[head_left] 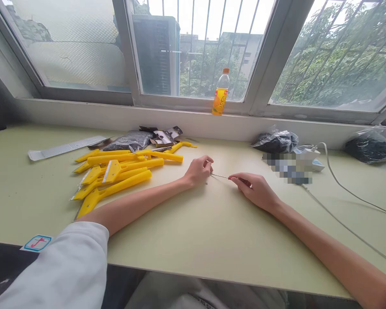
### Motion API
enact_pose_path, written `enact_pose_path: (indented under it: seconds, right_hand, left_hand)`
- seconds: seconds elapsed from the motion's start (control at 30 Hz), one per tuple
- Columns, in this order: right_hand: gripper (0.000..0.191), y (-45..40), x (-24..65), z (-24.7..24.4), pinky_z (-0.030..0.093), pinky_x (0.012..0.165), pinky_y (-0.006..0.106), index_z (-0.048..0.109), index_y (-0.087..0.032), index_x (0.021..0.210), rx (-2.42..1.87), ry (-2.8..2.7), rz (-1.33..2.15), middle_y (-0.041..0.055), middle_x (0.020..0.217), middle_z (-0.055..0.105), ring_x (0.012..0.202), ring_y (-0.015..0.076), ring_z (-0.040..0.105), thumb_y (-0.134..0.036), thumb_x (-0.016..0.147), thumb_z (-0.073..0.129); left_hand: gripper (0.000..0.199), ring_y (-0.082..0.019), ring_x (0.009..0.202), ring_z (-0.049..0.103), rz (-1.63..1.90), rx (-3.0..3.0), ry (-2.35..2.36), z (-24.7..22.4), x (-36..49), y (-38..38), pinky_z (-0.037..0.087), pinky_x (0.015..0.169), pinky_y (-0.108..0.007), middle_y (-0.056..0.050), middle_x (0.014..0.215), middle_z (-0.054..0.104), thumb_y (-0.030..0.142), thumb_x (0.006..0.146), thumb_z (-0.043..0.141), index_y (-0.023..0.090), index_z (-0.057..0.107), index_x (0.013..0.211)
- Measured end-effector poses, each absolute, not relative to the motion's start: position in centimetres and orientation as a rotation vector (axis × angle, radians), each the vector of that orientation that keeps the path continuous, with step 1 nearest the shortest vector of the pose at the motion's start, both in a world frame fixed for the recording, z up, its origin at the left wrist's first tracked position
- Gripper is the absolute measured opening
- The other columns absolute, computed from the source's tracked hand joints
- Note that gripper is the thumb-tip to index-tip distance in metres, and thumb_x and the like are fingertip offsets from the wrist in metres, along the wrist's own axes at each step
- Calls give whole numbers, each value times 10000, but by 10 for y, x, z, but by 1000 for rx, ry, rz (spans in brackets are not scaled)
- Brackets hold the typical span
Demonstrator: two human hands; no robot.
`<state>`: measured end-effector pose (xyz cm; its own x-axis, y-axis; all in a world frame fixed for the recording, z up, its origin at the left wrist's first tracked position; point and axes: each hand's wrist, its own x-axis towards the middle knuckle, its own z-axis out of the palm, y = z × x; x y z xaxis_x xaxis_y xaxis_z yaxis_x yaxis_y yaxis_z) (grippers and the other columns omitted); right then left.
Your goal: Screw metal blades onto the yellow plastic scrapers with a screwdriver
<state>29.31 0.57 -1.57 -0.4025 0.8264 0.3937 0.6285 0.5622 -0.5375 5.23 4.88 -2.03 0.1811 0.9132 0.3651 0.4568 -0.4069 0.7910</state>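
Observation:
My right hand (252,189) is closed round the handle of a thin screwdriver, whose metal shaft (220,176) points left. A little red shows at the handle by my fingertips. The shaft's far end reaches the fingers of my left hand (197,170). That hand is pinched closed, and whatever its fingertips hold is hidden or too small to name. Just below it, a tiny metal piece (206,183) lies on the table. Left of my left hand lies a pile of yellow scrapers (125,171) with long handles and flat blade heads, several in all.
Behind the scrapers are a bag of dark pieces (130,140) and black-and-white packaging (167,136). A grey-white strip (66,147) lies at the left. An orange drink bottle (220,94) stands on the sill. Two dark-filled bags (275,141) and white cables (341,189) occupy the right side.

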Motion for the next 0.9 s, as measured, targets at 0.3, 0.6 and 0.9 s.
enact_pose_path:
  seconds: [0.3,0.6,0.9]
  right_hand:
    - [386,4,292,-13,506,661,321,766,-210,1021,-1151,-2130,445,62,851,751,652,181,632,-496,1000,508]
    - [419,3,292,-12,483,595,299,776,-207,994,-1162,-2081,418,44,740,695,599,167,588,-541,983,524]
    - [426,2,294,-9,482,604,302,774,-199,995,-1137,-2009,396,44,714,682,616,171,601,-548,979,531]
  left_hand:
    - [175,-180,723,652,1209,1842,1258,-17,52,48,519,738,-331,-50,829,762,250,947,487,199,644,1004]
    - [155,-167,801,679,1287,1718,1248,-24,50,59,538,788,-312,-50,818,759,224,947,489,180,631,991]
    - [133,-181,826,674,1306,1690,1234,-23,50,58,522,816,-328,-45,817,760,242,927,504,202,626,962]
